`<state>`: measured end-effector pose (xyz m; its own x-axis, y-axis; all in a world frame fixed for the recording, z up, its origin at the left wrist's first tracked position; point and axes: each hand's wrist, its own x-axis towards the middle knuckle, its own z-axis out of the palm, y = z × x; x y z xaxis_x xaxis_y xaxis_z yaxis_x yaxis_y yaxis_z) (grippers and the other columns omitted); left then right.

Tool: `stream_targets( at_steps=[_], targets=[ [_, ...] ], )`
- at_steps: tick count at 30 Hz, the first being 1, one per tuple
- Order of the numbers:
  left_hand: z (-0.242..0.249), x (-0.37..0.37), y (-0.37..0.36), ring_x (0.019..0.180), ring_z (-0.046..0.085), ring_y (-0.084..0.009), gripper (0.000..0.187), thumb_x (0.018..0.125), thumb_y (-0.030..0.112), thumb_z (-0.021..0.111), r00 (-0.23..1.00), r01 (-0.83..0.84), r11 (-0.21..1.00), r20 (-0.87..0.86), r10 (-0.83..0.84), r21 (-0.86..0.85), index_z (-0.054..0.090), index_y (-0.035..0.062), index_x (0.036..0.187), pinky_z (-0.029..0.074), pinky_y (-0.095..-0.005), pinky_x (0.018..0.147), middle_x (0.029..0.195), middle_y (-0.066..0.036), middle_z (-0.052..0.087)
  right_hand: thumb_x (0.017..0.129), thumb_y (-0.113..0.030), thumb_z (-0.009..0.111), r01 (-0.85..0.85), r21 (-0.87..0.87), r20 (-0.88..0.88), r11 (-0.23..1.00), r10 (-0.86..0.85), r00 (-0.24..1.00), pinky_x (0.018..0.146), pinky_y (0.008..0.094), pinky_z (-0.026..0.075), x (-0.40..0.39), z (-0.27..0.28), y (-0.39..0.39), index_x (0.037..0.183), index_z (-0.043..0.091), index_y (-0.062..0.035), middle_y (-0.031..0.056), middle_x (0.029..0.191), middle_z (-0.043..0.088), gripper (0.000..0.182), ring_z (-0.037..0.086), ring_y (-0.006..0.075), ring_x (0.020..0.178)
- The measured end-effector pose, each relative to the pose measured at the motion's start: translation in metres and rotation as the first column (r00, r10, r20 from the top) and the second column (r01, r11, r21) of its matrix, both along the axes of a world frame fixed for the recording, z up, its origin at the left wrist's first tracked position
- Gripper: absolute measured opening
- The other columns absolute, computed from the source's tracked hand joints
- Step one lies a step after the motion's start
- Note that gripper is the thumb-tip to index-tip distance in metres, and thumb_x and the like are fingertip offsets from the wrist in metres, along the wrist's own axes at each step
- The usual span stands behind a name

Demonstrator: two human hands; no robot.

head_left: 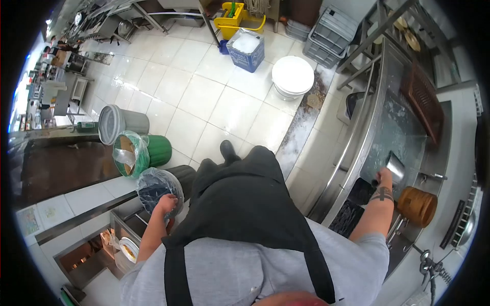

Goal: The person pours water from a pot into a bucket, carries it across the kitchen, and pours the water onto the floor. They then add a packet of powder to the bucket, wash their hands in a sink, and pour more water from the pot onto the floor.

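On the right side, my right hand (384, 176) is closed on a shiny metal container (394, 167) at the water in a long steel sink (363, 148). A brown wooden-looking tub (417, 206) stands close to that forearm. On the left, my left hand (167, 204) is at the near rim of a bin lined with clear plastic (153, 187). Its fingers look curled, but whether they hold the liner or something small cannot be made out. Dark material shows inside that bin.
A green lined bin (159, 151) and a grey bin (133, 121) stand beyond the left hand. Ahead are a white lidded bucket (292, 76), a blue box (247, 53) and a yellow mop bucket (232, 23). A brown rack (422, 99) leans in the sink.
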<state>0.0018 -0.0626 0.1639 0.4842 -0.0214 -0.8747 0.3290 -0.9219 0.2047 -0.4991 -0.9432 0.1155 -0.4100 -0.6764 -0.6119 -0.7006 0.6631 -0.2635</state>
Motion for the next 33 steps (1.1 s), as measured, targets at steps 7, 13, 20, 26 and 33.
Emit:
stream_targets(
  at_steps=[7, 13, 20, 26, 33],
  targets=[
    [-0.013, 0.057, -0.044, 0.069, 0.064, -0.0208, 0.032, 0.086, 0.019, 0.062, 0.955, 0.229, 0.969, 0.21, -0.207, -0.088, 0.064, -0.004, 0.108, 0.051, -0.0348, 0.067, 0.081, -0.015, 0.068, 0.092, -0.006, 0.046, 0.441, 0.369, 0.929, 0.818, -0.34, -0.146, 0.046, 0.0242, 0.044, 0.021, -0.01, 0.02, 0.067, 0.04, -0.0096, 0.0025, 0.058, 0.043, 0.026, 0.045, 0.013, 0.049],
    [-0.008, 0.081, -0.107, 0.078, 0.067, -0.0238, 0.037, 0.085, 0.022, 0.064, 0.952, 0.25, 0.953, 0.223, -0.21, -0.17, 0.063, -0.0008, 0.114, 0.052, -0.0356, 0.073, 0.089, -0.015, 0.069, 0.095, -0.003, 0.042, 0.219, 0.285, 0.89, 0.933, -0.173, -0.422, 0.045, 0.0232, 0.037, 0.066, 0.09, 0.038, 0.076, 0.041, -0.0042, 0.0029, 0.068, 0.042, 0.019, 0.038, 0.0104, 0.047],
    [-0.044, 0.069, -0.099, 0.094, 0.066, -0.031, 0.042, 0.083, 0.022, 0.064, 0.925, 0.312, 0.938, 0.272, -0.265, -0.148, 0.061, -0.0016, 0.118, 0.051, -0.0373, 0.084, 0.103, -0.019, 0.068, 0.094, -0.006, 0.047, 0.048, -0.09, 0.989, 0.995, 0.095, -0.116, 0.044, 0.024, 0.037, 0.142, 0.215, 0.003, 0.075, 0.045, -0.0059, -0.0008, 0.065, 0.041, 0.019, 0.039, 0.0086, 0.047],
    [-0.105, 0.029, -0.032, 0.106, 0.063, -0.0329, 0.041, 0.082, 0.018, 0.065, 0.959, 0.133, 0.972, 0.274, -0.076, -0.194, 0.061, -0.0028, 0.117, 0.049, -0.0379, 0.092, 0.11, -0.021, 0.066, 0.092, -0.011, 0.051, -0.074, -0.158, 0.906, 0.985, 0.174, 0.387, 0.044, 0.0245, 0.039, 0.219, 0.276, -0.036, 0.067, 0.042, -0.0127, -0.0018, 0.055, 0.04, 0.027, 0.041, 0.0098, 0.046],
    [-0.123, -0.039, 0.027, 0.097, 0.066, -0.0294, 0.043, 0.082, 0.013, 0.064, 0.985, -0.067, 0.994, 0.15, 0.08, -0.089, 0.058, -0.0028, 0.122, 0.051, -0.0364, 0.085, 0.112, -0.02, 0.066, 0.086, -0.01, 0.057, -0.148, -0.53, 0.549, 0.835, 0.471, 0.691, 0.042, 0.0287, 0.043, 0.295, 0.3, -0.039, 0.071, 0.049, -0.0098, -0.0003, 0.06, 0.046, 0.017, 0.046, 0.011, 0.048]
  ],
)
